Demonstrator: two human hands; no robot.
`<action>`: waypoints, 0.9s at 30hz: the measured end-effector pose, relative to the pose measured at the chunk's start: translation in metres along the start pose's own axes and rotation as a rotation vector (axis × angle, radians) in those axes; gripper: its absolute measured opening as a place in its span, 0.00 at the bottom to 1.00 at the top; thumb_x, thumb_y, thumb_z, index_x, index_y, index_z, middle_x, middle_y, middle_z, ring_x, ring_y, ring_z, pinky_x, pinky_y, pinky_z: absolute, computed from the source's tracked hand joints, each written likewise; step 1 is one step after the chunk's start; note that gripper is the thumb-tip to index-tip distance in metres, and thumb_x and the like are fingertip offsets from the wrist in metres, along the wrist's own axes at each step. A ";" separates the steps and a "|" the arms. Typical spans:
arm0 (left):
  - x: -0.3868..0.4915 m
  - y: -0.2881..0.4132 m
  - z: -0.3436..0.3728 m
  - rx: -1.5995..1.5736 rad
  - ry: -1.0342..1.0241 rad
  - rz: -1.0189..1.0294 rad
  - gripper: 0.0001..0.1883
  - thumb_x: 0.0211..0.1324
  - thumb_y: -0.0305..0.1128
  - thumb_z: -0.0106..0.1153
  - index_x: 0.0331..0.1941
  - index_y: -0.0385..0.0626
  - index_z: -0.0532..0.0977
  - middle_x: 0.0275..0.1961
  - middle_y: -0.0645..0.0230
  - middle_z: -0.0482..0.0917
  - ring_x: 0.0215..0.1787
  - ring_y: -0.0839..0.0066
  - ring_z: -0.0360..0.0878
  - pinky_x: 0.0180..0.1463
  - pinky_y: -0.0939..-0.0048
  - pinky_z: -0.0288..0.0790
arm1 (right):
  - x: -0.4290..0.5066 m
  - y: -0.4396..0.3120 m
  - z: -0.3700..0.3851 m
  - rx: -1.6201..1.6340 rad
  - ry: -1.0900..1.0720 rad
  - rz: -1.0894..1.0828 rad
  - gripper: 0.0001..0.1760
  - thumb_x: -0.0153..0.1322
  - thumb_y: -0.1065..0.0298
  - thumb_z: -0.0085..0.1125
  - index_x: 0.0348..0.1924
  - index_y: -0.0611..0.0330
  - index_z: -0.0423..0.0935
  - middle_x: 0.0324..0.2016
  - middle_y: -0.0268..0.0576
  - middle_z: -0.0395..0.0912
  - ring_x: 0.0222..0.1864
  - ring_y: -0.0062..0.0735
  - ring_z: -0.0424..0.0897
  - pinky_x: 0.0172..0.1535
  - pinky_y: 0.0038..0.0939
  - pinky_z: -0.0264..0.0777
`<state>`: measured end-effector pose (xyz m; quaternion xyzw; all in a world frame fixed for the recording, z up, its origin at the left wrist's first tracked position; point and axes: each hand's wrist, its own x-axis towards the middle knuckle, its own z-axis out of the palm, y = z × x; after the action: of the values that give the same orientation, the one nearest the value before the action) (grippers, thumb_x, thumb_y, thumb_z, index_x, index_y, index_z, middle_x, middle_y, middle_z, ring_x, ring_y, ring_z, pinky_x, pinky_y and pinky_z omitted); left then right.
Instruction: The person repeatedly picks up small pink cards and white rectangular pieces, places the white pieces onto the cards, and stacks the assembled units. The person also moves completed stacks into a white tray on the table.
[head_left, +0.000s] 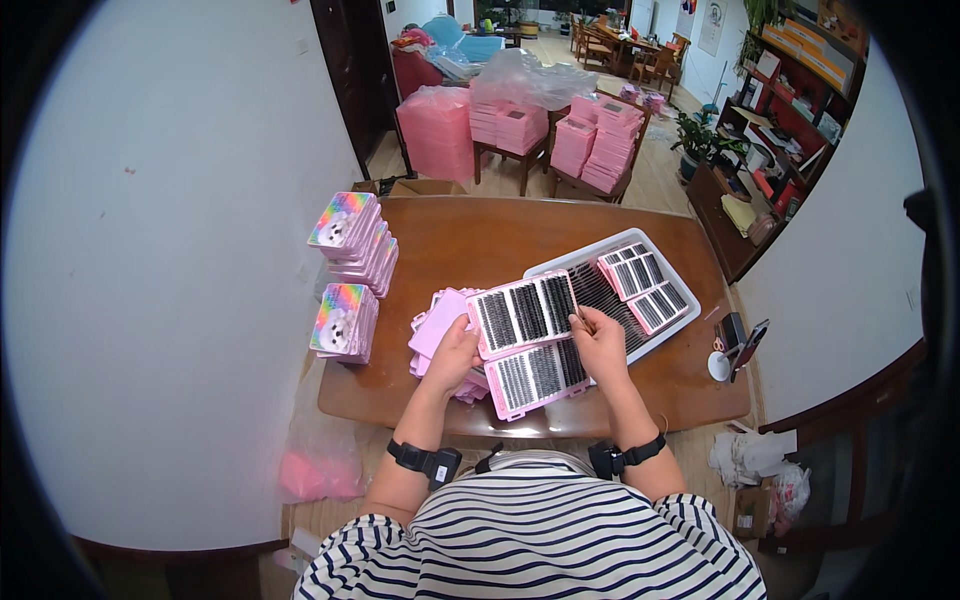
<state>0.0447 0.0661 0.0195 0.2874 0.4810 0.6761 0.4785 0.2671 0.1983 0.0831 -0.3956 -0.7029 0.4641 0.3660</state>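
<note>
An unfolded pink case (495, 411) with rows of black false-lash clusters in both halves is held up in front of me. My left hand (455, 354) grips its left edge near the fold, thumb on top. At the right edge, my right hand (600, 345) pinches the upper half; a small brownish thing shows at its fingers, too hidden to name. Below and left of the case lies a pile of pink cases (441, 324), partly covered by it. To the right, a white plastic tray (686, 300) holds many dark lash strips and several pink-edged lash cards (631, 270).
Stacks of closed cases with a rainbow dog picture (343, 321) line the table's left side. A phone on a stand (739, 356) and scissors (718, 343) are at the right edge. Beyond the wooden table (465, 232), chairs bear stacked pink cases (600, 142).
</note>
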 end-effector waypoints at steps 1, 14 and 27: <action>0.000 0.000 0.001 0.033 0.000 0.012 0.17 0.79 0.29 0.41 0.66 0.42 0.65 0.51 0.63 0.83 0.44 0.79 0.85 0.44 0.75 0.81 | 0.000 0.001 0.001 -0.042 0.012 -0.019 0.12 0.75 0.70 0.63 0.47 0.70 0.83 0.24 0.43 0.84 0.28 0.17 0.79 0.34 0.24 0.72; -0.001 0.000 0.011 0.480 0.167 0.361 0.13 0.69 0.23 0.48 0.55 0.36 0.72 0.30 0.63 0.83 0.30 0.80 0.80 0.36 0.72 0.73 | -0.005 -0.017 -0.013 -0.504 -0.021 0.036 0.18 0.73 0.55 0.62 0.51 0.55 0.86 0.34 0.56 0.86 0.39 0.56 0.86 0.45 0.46 0.78; -0.016 0.022 0.002 0.363 -0.188 0.219 0.16 0.74 0.24 0.44 0.62 0.35 0.69 0.49 0.67 0.81 0.46 0.84 0.80 0.51 0.78 0.74 | 0.035 -0.003 -0.034 -0.096 -0.316 0.125 0.24 0.72 0.63 0.70 0.55 0.73 0.81 0.35 0.39 0.85 0.37 0.22 0.82 0.48 0.27 0.77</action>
<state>0.0441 0.0503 0.0415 0.4811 0.5136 0.5968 0.3854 0.2817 0.2407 0.1009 -0.3776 -0.7472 0.5082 0.2019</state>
